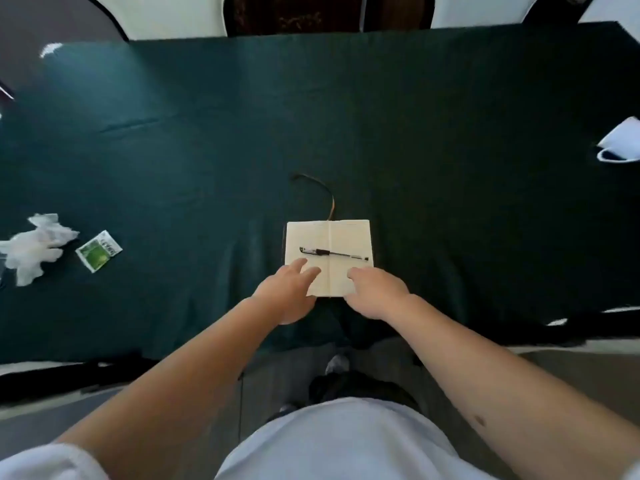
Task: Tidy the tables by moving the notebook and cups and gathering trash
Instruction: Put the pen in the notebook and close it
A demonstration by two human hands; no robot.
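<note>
there is only one view. the camera sits on the person's head and looks forward and down. it is a wide lens, so straight edges bend near the sides. the bench (207, 140) with its dark green cloth fills the top and middle, seen almost from above, and its near edge runs across the lower part. both bare arms reach up from the bottom corners into the middle, close to the lens. at the very bottom, the person's white shirt (346, 441) and the floor show. chair backs peek in past the far edge.
</note>
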